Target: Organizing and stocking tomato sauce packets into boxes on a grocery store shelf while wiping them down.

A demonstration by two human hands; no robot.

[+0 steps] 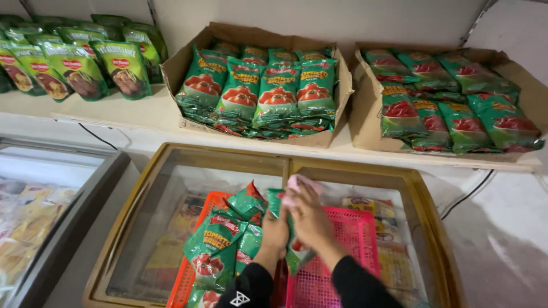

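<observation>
Hands meet over the near middle of the scene: the left hand and the right hand both have their fingers closed on one green pouch held upright between them, above the seam where an orange basket on the left meets a pink basket on the right. More green pouches lie heaped in the orange basket, and both baskets rest on the glass lid of a tan-framed freezer. On the far shelf stand two cardboard boxes packed with similar pouches.
</observation>
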